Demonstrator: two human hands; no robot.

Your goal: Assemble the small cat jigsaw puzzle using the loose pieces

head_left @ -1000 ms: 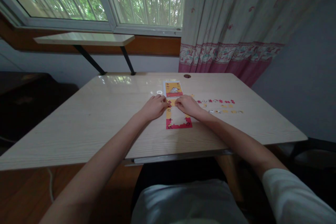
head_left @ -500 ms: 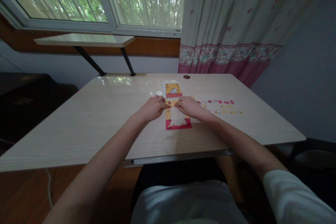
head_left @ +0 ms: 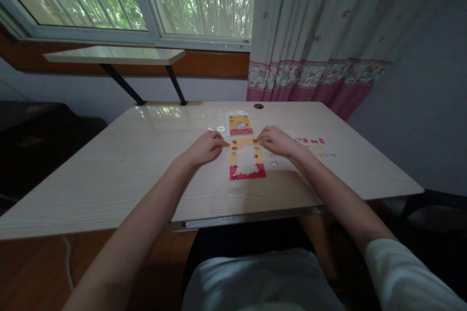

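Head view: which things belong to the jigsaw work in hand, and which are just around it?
Part of the work:
- jigsaw border, by both hands
- loose jigsaw pieces
- picture card
- desk, as work surface

Just around:
- raised shelf
- floral curtain
- barred window
- pale cable

Small multicoloured puzzle pieces [head_left: 305, 140] lie right of a rectangular yellow-red border [head_left: 248, 175], a rectangular yellow-red card [head_left: 240, 125] on its far side

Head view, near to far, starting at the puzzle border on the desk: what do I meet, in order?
Puzzle border → picture card → round hole → window → greenery outside.
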